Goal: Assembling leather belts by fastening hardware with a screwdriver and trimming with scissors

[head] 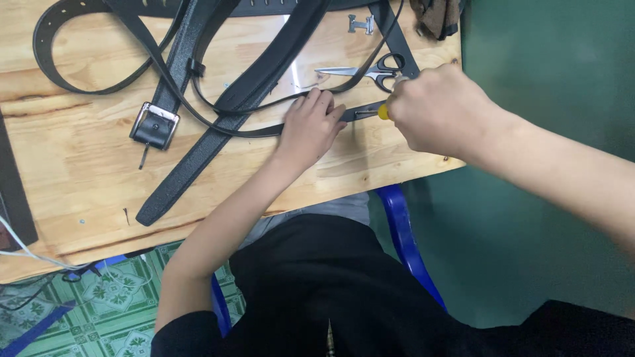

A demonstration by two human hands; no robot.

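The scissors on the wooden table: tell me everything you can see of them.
The scissors lie flat on the wooden table near its far right corner, silver blades shut and pointing left, black loop handles to the right. They look like metal with plastic handles. A thin black strap crosses over them near the handles. The right hand, closed around a yellow-handled tool, sits just in front of the handles; whether it touches them cannot be told.

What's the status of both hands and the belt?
Left hand pins thin black leather belt strap. Right hand grips yellow-handled tool. Black-handled steel scissors lie close behind.
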